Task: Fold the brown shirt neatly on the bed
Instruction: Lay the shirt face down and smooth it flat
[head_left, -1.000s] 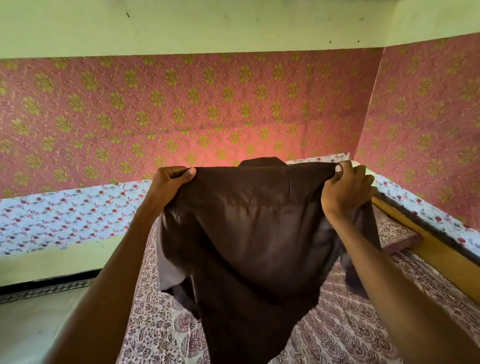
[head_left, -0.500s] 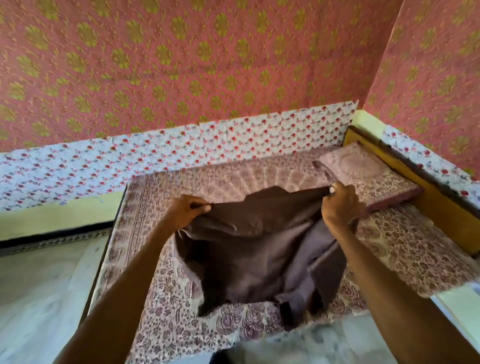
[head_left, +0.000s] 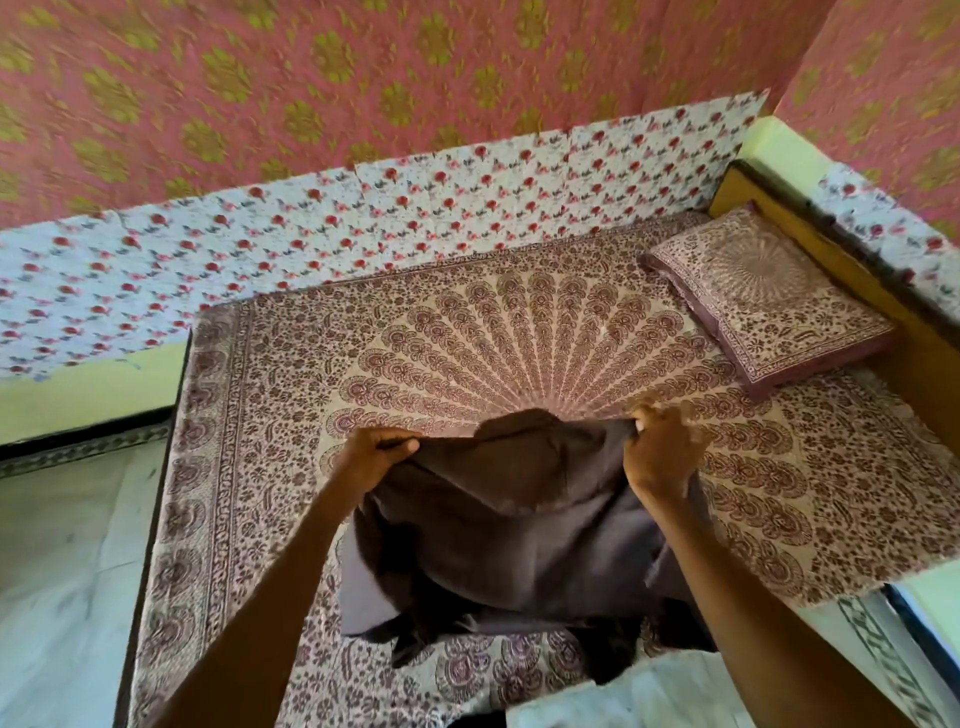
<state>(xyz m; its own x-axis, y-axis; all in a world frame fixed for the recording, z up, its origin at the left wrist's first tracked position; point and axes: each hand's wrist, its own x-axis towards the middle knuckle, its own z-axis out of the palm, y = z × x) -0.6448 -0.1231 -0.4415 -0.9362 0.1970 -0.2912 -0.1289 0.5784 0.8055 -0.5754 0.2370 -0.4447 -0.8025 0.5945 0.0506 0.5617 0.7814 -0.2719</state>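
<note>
Since a second ago the brown shirt (head_left: 519, 540) has come down from in front of the wall, where it hung at full length, to low over the bed (head_left: 260, 415), and the view has tipped down to take in most of the patterned bedspread. The left hand (head_left: 376, 457) grips the shirt's upper edge at one shoulder, fingers curled round a bunch of cloth with the thumb on top. The right hand (head_left: 660, 452) pinches the other shoulder, its fingers closed tight on the fabric. Between the two hands the collar rises in a small hump. The body of the shirt sags below the hands and its lower part lies crumpled on the bedspread near the front edge of the bed. A pillow (head_left: 769, 296) in matching print sits at the far right corner, well apart from the shirt.
</note>
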